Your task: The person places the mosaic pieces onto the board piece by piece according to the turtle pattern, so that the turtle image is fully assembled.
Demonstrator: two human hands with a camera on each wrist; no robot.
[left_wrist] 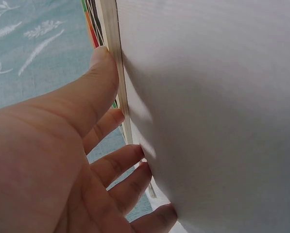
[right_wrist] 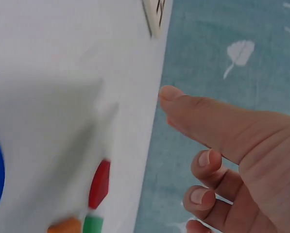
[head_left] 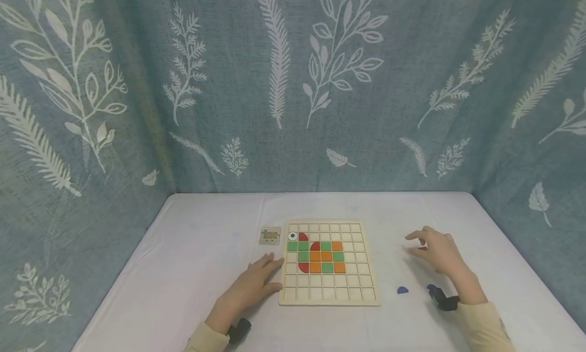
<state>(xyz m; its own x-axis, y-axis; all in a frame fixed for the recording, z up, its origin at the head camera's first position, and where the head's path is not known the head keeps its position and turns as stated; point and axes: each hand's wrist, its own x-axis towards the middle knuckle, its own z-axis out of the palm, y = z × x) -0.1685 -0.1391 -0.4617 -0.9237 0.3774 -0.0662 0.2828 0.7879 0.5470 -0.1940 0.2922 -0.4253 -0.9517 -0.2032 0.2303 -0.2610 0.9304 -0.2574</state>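
My left hand [head_left: 254,283] rests at the left edge of a pale wooden grid board [head_left: 328,293], its fingers spread and thumb touching the rim in the left wrist view. On the board, green, orange and red tiles [head_left: 326,256] form a shape with a white eye tile [head_left: 292,236]. My right hand [head_left: 437,251] hovers over the table right of the board, thumb and forefinger apart, with nothing seen between them. Below it lies a red curved piece [right_wrist: 100,184], partly hidden by the hand in the head view. Orange [right_wrist: 64,226] and green [right_wrist: 93,225] pieces lie close by.
A small picture card [head_left: 270,235] lies left of the board's top corner. Two blue pieces, one a half-round [head_left: 402,290], the other [head_left: 432,287] beside the right wrist camera, lie on the white table [head_left: 220,230]. A patterned curtain [head_left: 293,153] surrounds the table.
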